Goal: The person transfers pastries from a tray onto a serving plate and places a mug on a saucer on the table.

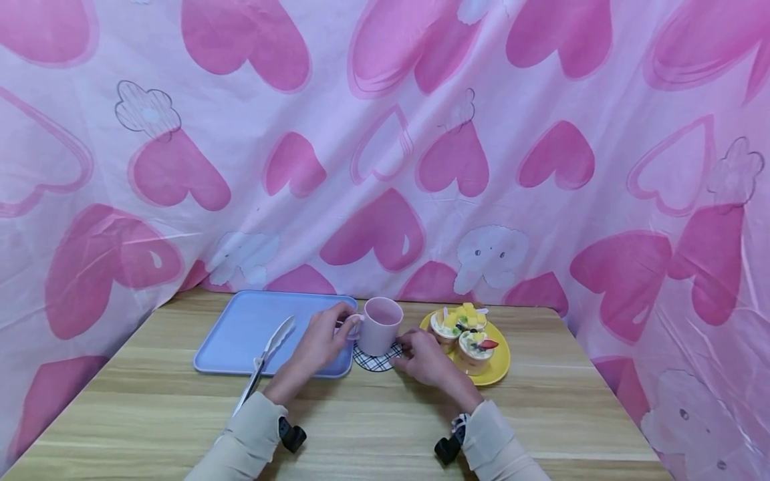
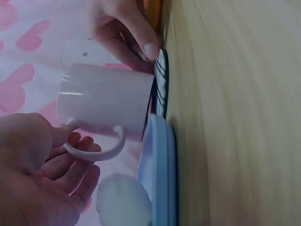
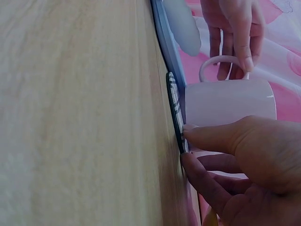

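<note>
A pink mug point(image 1: 381, 331) stands upright over a round black-and-white checked coaster point(image 1: 375, 363) at mid table. My left hand point(image 1: 320, 339) holds the mug's handle point(image 2: 96, 156) between thumb and fingers, as the left wrist view shows from the side. From the other side, my right hand point(image 1: 426, 357) pinches the coaster's near right edge. In the right wrist view its thumb point(image 3: 207, 136) lies on the checked top while the index fingertip is at the underside of the rim. The mug's base sits close over the coaster, with a thin dark gap between them in the left wrist view.
Left of the mug lies a blue tray point(image 1: 240, 334), with metal tongs point(image 1: 260, 366) across its near edge. On the right a yellow plate point(image 1: 500, 361) carries three dessert cups point(image 1: 474, 353) topped with fruit, close to my right hand. A pink heart-patterned curtain point(image 1: 373, 220) hangs behind the table.
</note>
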Demonstrator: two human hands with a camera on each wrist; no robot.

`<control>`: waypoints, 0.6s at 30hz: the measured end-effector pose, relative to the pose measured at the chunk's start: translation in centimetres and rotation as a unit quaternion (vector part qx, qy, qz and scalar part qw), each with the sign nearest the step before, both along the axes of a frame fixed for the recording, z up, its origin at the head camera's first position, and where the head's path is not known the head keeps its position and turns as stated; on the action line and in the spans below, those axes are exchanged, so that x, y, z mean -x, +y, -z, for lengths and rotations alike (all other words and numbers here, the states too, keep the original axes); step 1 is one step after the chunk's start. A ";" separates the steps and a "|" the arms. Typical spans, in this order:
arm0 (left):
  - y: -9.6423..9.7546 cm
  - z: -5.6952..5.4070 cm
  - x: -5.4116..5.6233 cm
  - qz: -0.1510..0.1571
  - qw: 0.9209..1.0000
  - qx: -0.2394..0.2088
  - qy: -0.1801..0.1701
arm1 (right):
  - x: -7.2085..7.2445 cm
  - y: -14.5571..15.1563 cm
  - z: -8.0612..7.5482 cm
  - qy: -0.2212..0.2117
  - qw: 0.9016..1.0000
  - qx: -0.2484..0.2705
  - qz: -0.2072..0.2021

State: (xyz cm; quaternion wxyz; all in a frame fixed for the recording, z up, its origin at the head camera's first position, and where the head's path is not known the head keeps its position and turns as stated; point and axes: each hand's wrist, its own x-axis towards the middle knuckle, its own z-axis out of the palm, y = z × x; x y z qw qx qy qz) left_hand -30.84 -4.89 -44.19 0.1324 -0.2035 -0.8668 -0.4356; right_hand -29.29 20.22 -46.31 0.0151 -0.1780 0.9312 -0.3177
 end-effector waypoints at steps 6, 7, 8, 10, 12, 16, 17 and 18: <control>-0.5 0.7 0.6 0.003 1.000 0.004 -0.006 | -0.3 0.3 0.0 0.008 1.000 0.000 -0.003; -0.5 0.8 0.7 0.001 1.000 0.004 -0.008 | -0.3 0.3 0.0 0.009 1.000 0.000 -0.003; -0.6 0.9 0.8 0.000 1.000 0.004 -0.009 | -0.3 0.4 0.0 0.010 1.000 -0.001 -0.003; -0.6 1.0 0.9 -0.002 1.000 0.004 -0.007 | -0.4 0.5 -0.1 0.008 1.000 0.001 -0.002; -0.6 1.1 0.9 -0.003 1.000 0.002 -0.003 | -0.4 0.6 -0.1 0.005 1.000 0.004 -0.002; -0.5 1.2 1.0 -0.004 1.000 -0.001 -0.009 | -0.2 0.9 0.0 0.015 1.000 0.006 -0.015; -0.5 1.2 1.0 -0.004 1.000 -0.003 -0.013 | -0.2 1.0 0.0 0.018 1.000 0.005 -0.017; -0.5 1.3 1.0 -0.005 1.000 -0.004 -0.019 | -0.2 1.0 0.0 0.022 1.000 0.004 -0.020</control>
